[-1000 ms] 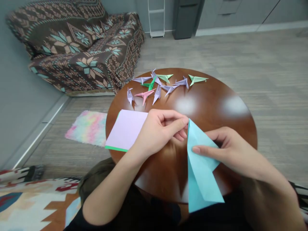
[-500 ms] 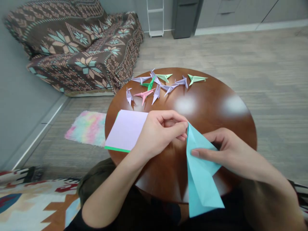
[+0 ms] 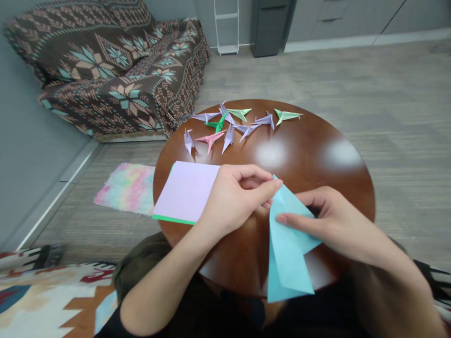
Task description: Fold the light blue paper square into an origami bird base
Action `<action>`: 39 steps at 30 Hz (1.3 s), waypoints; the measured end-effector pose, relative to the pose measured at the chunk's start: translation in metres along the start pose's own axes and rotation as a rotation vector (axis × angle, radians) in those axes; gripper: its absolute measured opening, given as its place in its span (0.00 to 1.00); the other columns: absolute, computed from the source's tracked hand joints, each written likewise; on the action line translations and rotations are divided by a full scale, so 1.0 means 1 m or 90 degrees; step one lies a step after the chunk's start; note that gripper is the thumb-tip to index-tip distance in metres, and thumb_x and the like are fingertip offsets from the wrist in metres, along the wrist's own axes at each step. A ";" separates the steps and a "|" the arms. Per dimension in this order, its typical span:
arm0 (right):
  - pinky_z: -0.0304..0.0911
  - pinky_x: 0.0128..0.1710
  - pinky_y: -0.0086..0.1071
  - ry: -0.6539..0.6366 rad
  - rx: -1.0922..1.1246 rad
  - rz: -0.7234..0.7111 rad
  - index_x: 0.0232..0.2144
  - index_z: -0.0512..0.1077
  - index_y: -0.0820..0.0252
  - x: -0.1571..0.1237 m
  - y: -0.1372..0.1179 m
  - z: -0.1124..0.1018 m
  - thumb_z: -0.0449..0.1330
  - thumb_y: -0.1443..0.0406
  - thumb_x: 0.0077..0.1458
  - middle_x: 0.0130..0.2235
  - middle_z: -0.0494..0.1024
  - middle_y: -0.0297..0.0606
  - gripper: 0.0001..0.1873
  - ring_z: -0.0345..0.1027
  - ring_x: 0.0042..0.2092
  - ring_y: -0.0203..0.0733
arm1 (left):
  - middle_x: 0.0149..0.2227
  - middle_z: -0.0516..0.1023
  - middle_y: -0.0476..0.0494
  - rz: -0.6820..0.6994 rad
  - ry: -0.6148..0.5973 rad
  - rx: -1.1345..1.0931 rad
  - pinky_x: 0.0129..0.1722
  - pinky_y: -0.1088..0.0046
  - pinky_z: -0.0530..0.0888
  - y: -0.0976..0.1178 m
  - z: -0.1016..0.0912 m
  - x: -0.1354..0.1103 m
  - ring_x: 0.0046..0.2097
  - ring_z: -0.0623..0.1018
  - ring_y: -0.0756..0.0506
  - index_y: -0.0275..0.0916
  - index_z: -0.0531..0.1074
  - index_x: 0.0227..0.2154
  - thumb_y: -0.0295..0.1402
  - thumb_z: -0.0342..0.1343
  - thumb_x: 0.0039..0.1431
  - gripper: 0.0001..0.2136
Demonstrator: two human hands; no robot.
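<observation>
A partly folded sheet of light blue origami paper (image 3: 287, 256) is held up over the near side of the round table. My left hand (image 3: 243, 195) pinches its top corner between thumb and fingers. Lower on the right edge, my right hand (image 3: 320, 218) grips the sheet, thumb on the near face and fingers behind it, partly hidden. Creases run down the paper, and its lower part hangs past the table's near edge. Left of my left hand lies a stack of square paper (image 3: 188, 190), lilac on top with a green edge showing below.
Several folded paper cranes in lilac, green and pink, among them a pink crane (image 3: 210, 139), stand at the far left of the brown table (image 3: 317, 155). Beyond are a sofa with a patterned cover (image 3: 134, 80), a fluffy rug (image 3: 125, 188) and a dark bin-like cabinet (image 3: 269, 30).
The blue paper has shifted slightly left, and its bottom end has come up a little. My left thumb has moved over the top corner. Both hands keep their hold.
</observation>
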State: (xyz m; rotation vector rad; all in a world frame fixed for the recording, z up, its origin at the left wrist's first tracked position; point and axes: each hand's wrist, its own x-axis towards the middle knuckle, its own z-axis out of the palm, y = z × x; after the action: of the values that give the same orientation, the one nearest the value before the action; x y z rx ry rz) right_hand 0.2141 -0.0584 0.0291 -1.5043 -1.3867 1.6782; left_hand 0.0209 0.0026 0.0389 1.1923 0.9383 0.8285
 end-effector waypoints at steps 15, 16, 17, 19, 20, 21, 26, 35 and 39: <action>0.48 0.26 0.30 -0.002 -0.033 -0.005 0.25 0.76 0.63 0.001 0.001 -0.001 0.71 0.55 0.53 0.26 0.62 0.31 0.17 0.50 0.29 0.35 | 0.20 0.80 0.50 0.006 -0.027 -0.030 0.25 0.81 0.74 -0.004 -0.005 0.001 0.22 0.78 0.53 0.36 0.82 0.27 0.29 0.74 0.49 0.06; 0.48 0.26 0.30 -0.002 -0.035 -0.007 0.25 0.76 0.62 0.001 0.001 -0.001 0.71 0.55 0.53 0.26 0.62 0.31 0.17 0.50 0.29 0.35 | 0.20 0.80 0.50 0.009 -0.029 -0.033 0.25 0.81 0.74 -0.004 -0.005 0.002 0.22 0.78 0.53 0.36 0.82 0.27 0.29 0.74 0.50 0.06; 0.48 0.26 0.30 -0.002 -0.037 -0.008 0.24 0.75 0.62 0.001 0.000 0.000 0.71 0.55 0.53 0.26 0.62 0.31 0.18 0.51 0.29 0.35 | 0.21 0.80 0.50 0.012 -0.032 -0.038 0.25 0.82 0.74 -0.004 -0.005 0.002 0.23 0.77 0.53 0.35 0.82 0.27 0.29 0.74 0.50 0.06; 0.48 0.26 0.30 -0.005 -0.040 -0.008 0.24 0.75 0.62 0.001 0.000 0.000 0.71 0.55 0.53 0.26 0.62 0.31 0.18 0.51 0.29 0.35 | 0.21 0.80 0.50 0.026 -0.033 -0.050 0.26 0.82 0.74 -0.005 -0.007 0.004 0.23 0.77 0.54 0.35 0.83 0.27 0.30 0.73 0.51 0.05; 0.49 0.26 0.30 -0.009 -0.044 -0.008 0.24 0.75 0.62 0.001 0.000 0.000 0.71 0.55 0.53 0.26 0.62 0.31 0.18 0.51 0.29 0.35 | 0.21 0.80 0.50 0.035 -0.032 -0.058 0.26 0.82 0.75 -0.005 -0.008 0.005 0.23 0.77 0.54 0.35 0.83 0.27 0.30 0.73 0.52 0.05; 0.49 0.26 0.30 -0.014 -0.047 -0.009 0.24 0.75 0.62 0.001 0.000 0.000 0.71 0.55 0.54 0.26 0.62 0.31 0.17 0.51 0.29 0.35 | 0.21 0.80 0.50 0.045 -0.029 -0.067 0.26 0.82 0.75 -0.006 -0.009 0.006 0.23 0.77 0.54 0.35 0.83 0.27 0.30 0.73 0.52 0.05; 0.49 0.27 0.31 -0.026 -0.035 -0.008 0.26 0.78 0.62 0.001 0.000 0.000 0.70 0.55 0.54 0.26 0.63 0.32 0.16 0.52 0.29 0.36 | 0.24 0.81 0.49 0.075 -0.010 -0.083 0.26 0.82 0.75 -0.005 -0.012 0.009 0.25 0.78 0.54 0.35 0.83 0.27 0.33 0.72 0.53 0.07; 0.53 0.28 0.29 0.012 -0.023 -0.014 0.28 0.80 0.62 0.001 0.000 -0.001 0.72 0.55 0.53 0.28 0.66 0.32 0.15 0.54 0.30 0.36 | 0.20 0.78 0.51 -0.036 -0.068 -0.048 0.23 0.83 0.73 -0.006 -0.005 0.004 0.22 0.76 0.54 0.35 0.82 0.26 0.31 0.75 0.50 0.08; 0.51 0.27 0.29 0.015 -0.036 -0.019 0.26 0.78 0.62 0.002 0.001 -0.001 0.72 0.55 0.53 0.27 0.64 0.31 0.16 0.52 0.29 0.35 | 0.20 0.79 0.52 -0.020 -0.076 -0.051 0.25 0.84 0.74 -0.009 -0.007 0.007 0.23 0.77 0.54 0.36 0.82 0.27 0.30 0.74 0.51 0.07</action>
State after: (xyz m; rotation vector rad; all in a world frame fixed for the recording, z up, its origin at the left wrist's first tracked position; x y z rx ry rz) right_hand 0.2150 -0.0565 0.0279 -1.5223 -1.4483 1.6115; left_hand 0.0172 0.0102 0.0281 1.1420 0.8171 0.7545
